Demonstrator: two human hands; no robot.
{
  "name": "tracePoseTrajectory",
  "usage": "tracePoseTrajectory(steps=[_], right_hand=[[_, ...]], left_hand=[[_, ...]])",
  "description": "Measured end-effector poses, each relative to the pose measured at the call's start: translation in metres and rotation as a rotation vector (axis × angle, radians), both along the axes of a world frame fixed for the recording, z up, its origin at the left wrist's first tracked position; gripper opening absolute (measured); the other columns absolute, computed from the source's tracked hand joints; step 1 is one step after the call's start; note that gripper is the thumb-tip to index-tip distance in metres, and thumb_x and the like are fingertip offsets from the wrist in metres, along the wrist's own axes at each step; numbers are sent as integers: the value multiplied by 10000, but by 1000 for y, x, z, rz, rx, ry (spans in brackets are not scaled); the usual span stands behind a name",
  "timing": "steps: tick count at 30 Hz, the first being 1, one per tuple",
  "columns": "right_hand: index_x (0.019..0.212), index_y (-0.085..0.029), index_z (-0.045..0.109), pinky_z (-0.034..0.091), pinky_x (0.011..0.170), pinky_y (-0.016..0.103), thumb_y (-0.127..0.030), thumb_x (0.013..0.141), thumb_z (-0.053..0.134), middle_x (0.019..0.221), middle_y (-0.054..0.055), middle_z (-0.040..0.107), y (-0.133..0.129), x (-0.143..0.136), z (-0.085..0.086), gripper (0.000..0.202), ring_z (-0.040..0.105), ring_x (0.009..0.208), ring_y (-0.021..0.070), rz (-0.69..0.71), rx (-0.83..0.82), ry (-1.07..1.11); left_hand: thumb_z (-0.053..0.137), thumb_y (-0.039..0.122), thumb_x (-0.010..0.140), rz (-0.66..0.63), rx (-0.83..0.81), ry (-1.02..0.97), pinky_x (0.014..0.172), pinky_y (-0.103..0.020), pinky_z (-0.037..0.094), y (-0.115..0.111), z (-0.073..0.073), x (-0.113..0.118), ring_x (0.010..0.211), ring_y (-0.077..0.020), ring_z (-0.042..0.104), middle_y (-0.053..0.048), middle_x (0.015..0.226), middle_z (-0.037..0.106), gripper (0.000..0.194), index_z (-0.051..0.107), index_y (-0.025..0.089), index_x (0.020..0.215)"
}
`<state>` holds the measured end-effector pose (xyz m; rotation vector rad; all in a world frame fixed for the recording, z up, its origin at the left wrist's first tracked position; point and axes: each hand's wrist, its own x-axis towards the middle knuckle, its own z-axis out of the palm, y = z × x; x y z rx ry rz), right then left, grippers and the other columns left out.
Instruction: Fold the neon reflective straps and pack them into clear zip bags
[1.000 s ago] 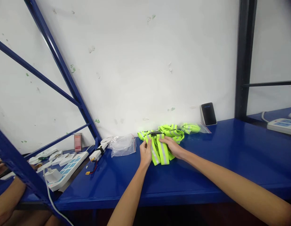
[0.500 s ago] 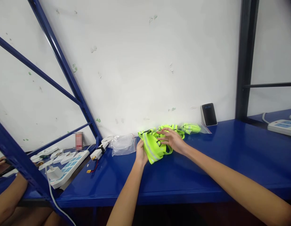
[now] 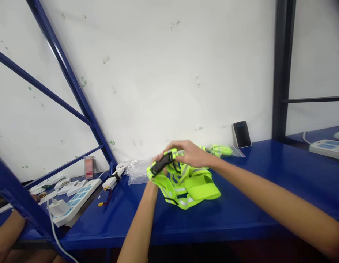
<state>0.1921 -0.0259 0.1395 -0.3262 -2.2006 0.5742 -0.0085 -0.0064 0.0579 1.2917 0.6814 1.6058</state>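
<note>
A neon yellow reflective vest (image 3: 189, 186) with grey stripes and black trim hangs partly lifted above the blue shelf (image 3: 240, 212). My left hand (image 3: 157, 164) grips its upper left edge near a black strap, mostly hidden behind the fabric. My right hand (image 3: 189, 153) pinches the top of the vest from above. The vest's lower part trails on the shelf. A bagged folded vest (image 3: 221, 149) lies behind by the wall.
An empty clear plastic bag (image 3: 139, 170) lies left of the vest. A dark phone-like device (image 3: 241, 134) leans on the wall. White power strips (image 3: 73, 199) and small parts sit at left, another strip (image 3: 327, 147) at right. Blue frame bars cross the left side.
Both hands have lifted the vest off the shelf and pulled it toward me; it has unfolded and now hangs loose. The right hand moved from on top of the pile to gripping the vest's top.
</note>
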Motion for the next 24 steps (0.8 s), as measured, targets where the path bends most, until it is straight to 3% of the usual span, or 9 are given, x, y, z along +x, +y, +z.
tracePoseTrajectory(steps=[1,4,8,11,13,15,17,20,24], right_hand=[[1052,-183,634,473,803,324,-142,762,564,992,49,680,-4,0,14,301,621,883,185,-9,4,31],[999,-172,616,453,695,290,-199,772,595,870,34,666,-6,-1,44,230,597,764,166,-147,18,85],[933,-170,627,448,738,299,-283,764,633,927,51,671,18,-7,44,204,601,869,202,-283,-36,206],[1002,-179,626,462,772,310,-336,739,675,966,55,682,42,-15,13,310,615,901,213,-324,-240,343],[996,-168,634,482,747,309,-368,732,687,898,61,691,53,-18,-17,335,634,841,207,-290,-529,399],[898,-156,654,504,672,319,-442,748,664,830,82,693,58,-19,-48,323,639,744,204,-205,-914,272],[892,-182,650,517,624,317,-443,744,669,812,60,697,58,-19,-75,301,634,680,185,-74,-1121,232],[811,-185,628,528,638,300,-295,675,727,728,28,695,57,-18,-104,202,642,662,172,37,-1173,341],[827,-177,616,544,706,355,-225,622,728,747,49,716,65,-17,-124,238,677,726,224,-52,-1105,537]], left_hand=[[316,501,934,6,23,16,794,-284,540,-4,10,-4,960,-231,634,-91,917,706,543,724,145,887],[344,601,884,-54,51,-102,856,-360,527,-22,36,-11,977,-274,655,-87,881,724,597,716,146,992],[575,492,824,-193,-38,-175,886,-383,515,-34,49,-4,942,-266,676,-86,917,717,425,652,163,1082],[680,461,766,-168,-118,-116,793,-352,540,-15,40,7,831,-244,693,-88,837,714,412,648,131,1010],[749,443,703,-81,-155,-98,728,-321,542,5,28,14,745,-221,692,-74,748,702,409,644,114,920],[796,422,646,34,-154,-89,696,-301,534,23,13,19,694,-202,684,-52,712,693,411,631,119,870],[794,445,635,175,-129,-69,699,-291,522,36,-4,25,708,-195,681,-45,748,699,432,628,134,884],[746,489,677,327,-82,12,772,-299,502,44,-28,32,861,-222,674,-70,873,715,452,636,155,960],[684,405,745,158,-50,99,930,-331,449,41,-51,40,1109,-249,594,-82,1045,700,364,643,181,1028]])
